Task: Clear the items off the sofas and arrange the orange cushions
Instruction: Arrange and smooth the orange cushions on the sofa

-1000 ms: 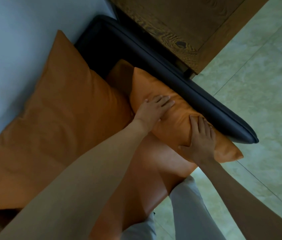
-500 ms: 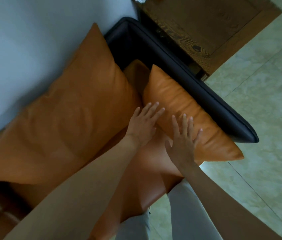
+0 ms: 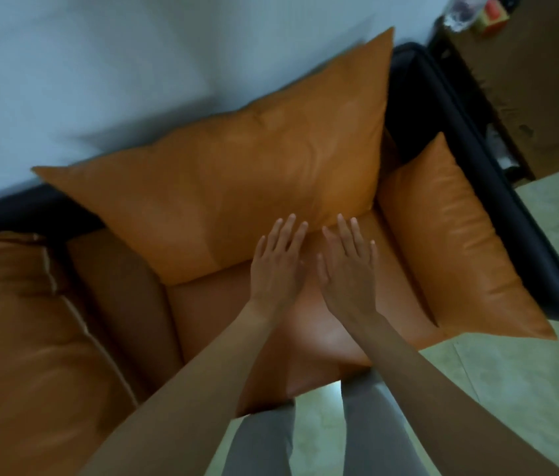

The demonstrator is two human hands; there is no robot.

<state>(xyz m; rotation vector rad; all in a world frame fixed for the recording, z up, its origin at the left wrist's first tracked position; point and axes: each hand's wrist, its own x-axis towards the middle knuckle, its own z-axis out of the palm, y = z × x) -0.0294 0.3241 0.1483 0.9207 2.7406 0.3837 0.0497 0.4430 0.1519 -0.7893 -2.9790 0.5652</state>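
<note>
Nearest the camera, the person's legs in grey trousers [image 3: 264,444] are standing on the pale green tiled floor [image 3: 525,383], right against the front edge of the orange sofa seat [image 3: 309,341]. Both bare forearms are reaching forward over that seat. The left hand [image 3: 276,266] and the right hand [image 3: 348,269] are hovering side by side over the middle of the seat, backs up, holding nothing; the fingers [image 3: 286,231] of each are lying straight and slightly spread, the tips reaching the lower edge of the large orange cushion [image 3: 236,180]. Whether those tips are touching it is not clear through the blur. That large cushion is leaning against the sofa's back edge, its bottom edge resting on the rear of the seat. At the seat's right edge, a smaller orange cushion [image 3: 456,235] is standing propped against the black armrest [image 3: 497,187]. To the left, another orange seat cushion [image 3: 20,338] with pale piping is lying on the neighbouring section. Beyond the sofa, the grey-white wall [image 3: 133,56] is filling the far side, and a brown wooden side table [image 3: 539,80] is sitting past the armrest, with blurred small items [image 3: 477,10] at its far corner.
</note>
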